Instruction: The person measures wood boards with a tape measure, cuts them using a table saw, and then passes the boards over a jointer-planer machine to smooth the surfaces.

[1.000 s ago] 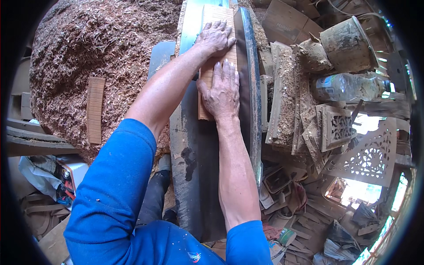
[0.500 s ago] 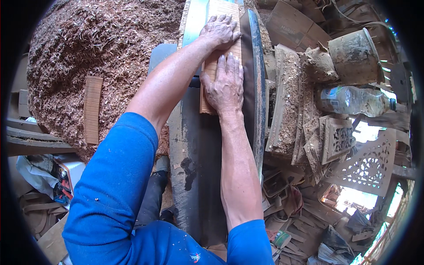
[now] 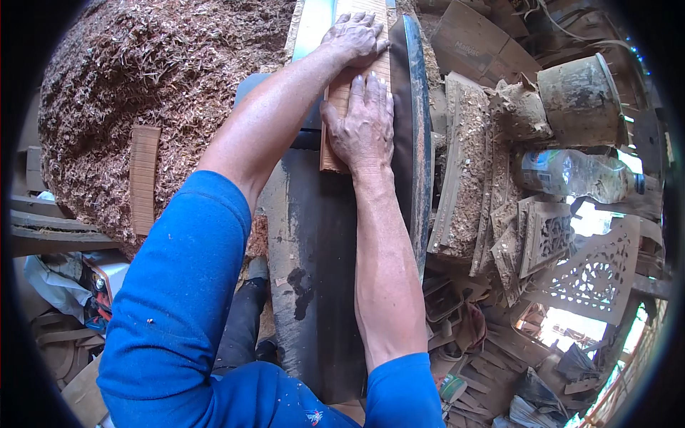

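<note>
A reddish-brown wooden board (image 3: 341,107) lies lengthwise on the long dark metal bed of a jointer-like machine (image 3: 335,242), close beside its raised side fence (image 3: 416,121). My left hand (image 3: 354,41) presses flat on the board's far part, fingers stretched out across it. Nearer to me, my right hand (image 3: 365,128) rests flat on the board's near part, fingers pointing away and thumb at its left edge. Neither hand wraps round the board. Both hands cover part of its top, and its far end runs up to the picture's upper edge.
A big heap of wood shavings (image 3: 164,64) rises at the left, with a short wooden strip (image 3: 145,178) on it. At the right stand a dirty bucket (image 3: 581,100), a plastic bottle (image 3: 574,173), carved fretwork panels (image 3: 589,274) and stacked boards (image 3: 457,171). Scrap wood litters the lower right.
Both hands and the board have slid a little farther away along the machine bed. The hands stay flat on the board, and the view has shifted slightly.
</note>
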